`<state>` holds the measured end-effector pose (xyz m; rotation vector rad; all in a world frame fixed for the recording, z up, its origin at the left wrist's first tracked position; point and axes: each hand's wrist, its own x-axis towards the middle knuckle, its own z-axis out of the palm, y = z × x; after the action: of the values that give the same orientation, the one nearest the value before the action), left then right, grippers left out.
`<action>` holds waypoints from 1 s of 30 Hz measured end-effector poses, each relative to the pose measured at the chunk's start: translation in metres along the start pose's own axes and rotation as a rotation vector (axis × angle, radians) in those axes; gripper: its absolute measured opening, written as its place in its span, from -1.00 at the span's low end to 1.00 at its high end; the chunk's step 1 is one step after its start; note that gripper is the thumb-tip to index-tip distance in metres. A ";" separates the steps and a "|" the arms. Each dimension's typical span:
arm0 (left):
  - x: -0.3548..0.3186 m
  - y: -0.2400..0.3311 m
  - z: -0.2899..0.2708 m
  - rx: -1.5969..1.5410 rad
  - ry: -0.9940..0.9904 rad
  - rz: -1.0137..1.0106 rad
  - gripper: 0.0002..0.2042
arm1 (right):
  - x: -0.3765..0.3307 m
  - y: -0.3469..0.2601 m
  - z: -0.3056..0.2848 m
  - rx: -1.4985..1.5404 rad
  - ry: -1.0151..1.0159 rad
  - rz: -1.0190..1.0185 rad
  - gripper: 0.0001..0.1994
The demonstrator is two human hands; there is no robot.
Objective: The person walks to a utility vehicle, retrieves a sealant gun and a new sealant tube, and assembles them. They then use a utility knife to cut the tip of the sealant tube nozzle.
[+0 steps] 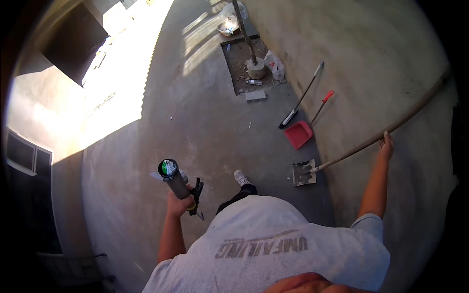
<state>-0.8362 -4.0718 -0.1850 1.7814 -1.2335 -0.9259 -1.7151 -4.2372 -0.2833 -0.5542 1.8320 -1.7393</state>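
Observation:
My left hand [179, 202] is closed around a caulking gun [177, 183] with a grey tube, held upright at my left side; its black trigger frame sticks out to the right of my fist. My right hand [386, 146] reaches out to the right and touches the long wooden handle [391, 128] of a shovel. The handle leans against the concrete wall, and the shovel's flat metal blade [304, 172] rests on the concrete floor. My white shoe [242, 177] shows between the two hands.
A red dustpan [299, 134] and a broom [299, 100] lean at the wall's foot. Further off is a floor pit [246, 63] with a pole set in a concrete block, a plastic bag and a bottle. A metal bowl [228, 27] lies beyond. Bright sunlight falls at the left.

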 end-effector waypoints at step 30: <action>0.388 -0.040 -0.001 -0.154 0.163 -0.127 -0.61 | 0.087 -0.273 0.677 0.271 -0.236 -0.584 -0.81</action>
<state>-0.7150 -4.4316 -0.2731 1.7892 -0.9318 -0.9019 -1.3679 -4.8342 -0.0305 -1.2089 1.3141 -2.1325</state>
